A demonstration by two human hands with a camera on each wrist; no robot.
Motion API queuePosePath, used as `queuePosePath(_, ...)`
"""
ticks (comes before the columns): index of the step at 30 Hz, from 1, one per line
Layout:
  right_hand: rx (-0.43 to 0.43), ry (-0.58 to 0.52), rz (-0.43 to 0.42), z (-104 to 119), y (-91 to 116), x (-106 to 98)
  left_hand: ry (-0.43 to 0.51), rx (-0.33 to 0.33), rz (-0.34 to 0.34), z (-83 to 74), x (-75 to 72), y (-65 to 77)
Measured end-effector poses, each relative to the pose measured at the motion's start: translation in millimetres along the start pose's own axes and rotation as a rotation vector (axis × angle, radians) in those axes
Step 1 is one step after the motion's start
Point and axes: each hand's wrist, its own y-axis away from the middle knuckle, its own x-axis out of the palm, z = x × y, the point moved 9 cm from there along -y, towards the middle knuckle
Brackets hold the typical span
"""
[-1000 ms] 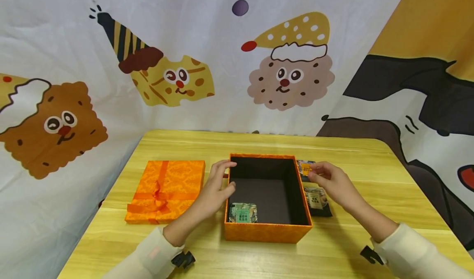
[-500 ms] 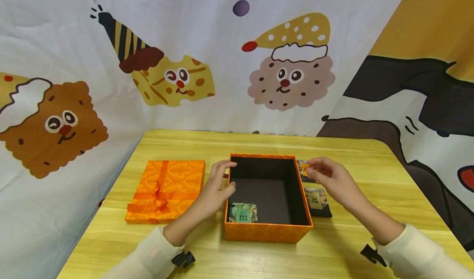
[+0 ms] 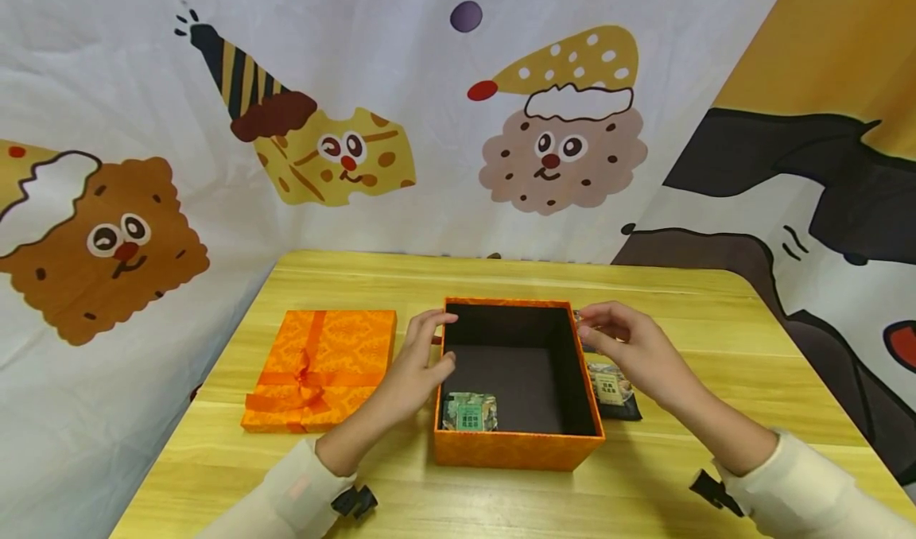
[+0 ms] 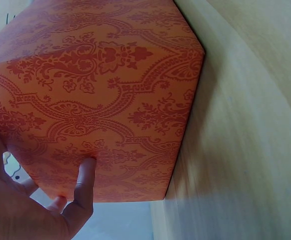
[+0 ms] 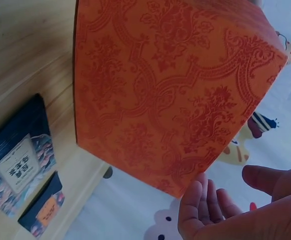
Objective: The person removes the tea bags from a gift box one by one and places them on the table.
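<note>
In the head view, an orange patterned gift box [image 3: 504, 450] stands uncovered, its inside dark. My left hand [image 3: 418, 364] holds its left wall, thumb and index fingertip over the rim; in the left wrist view another finger [image 4: 85, 175] presses the outer side. My right hand [image 3: 640, 352] is at the far right rim. The right wrist view has its fingertips [image 5: 200, 182] at the box's upper corner and the thumb held apart. A green packet [image 3: 469, 412] lies in the box's near left corner. Two dark packets lie right of it, one with a cream label [image 3: 610, 388], the other with an orange label [image 5: 47, 210].
An orange lid [image 3: 343, 348] with a ribbon bow lies on the wooden table [image 3: 680, 292] left of the box. Behind the table hangs a white cloth [image 3: 429, 229] printed with cartoon figures.
My right hand has moved left from over the orange-labelled packet to the box's right rim, and now hides most of that packet in the head view. The left hand has stayed in place.
</note>
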Motion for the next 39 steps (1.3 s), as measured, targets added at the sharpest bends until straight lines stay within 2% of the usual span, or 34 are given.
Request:
queuePosePath(7, -0.006, 0.042, -0.006, 6, -1, 4, 0.0, 0.002, 0.001, 0.1, 0.2, -0.1)
queuePosePath(18, -0.036, -0.013, 0.044, 22, -5, 20, 0.0, -0.005, 0.003, -0.8, -0.5, 0.2)
queuePosePath(24, -0.027, -0.084, 0.112, 26, -11, 41, -0.006, 0.01, -0.008, -1.8, -1.6, 0.2)
queuePosePath(29, -0.045, -0.076, 0.166, 34, -15, 60, 0.0, 0.01, -0.011, -2.1, -2.0, 0.8)
queuePosePath(39, -0.053, -0.149, 0.293, 38, -20, 103, 0.014, 0.007, -0.008, -2.4, -0.2, 0.8)
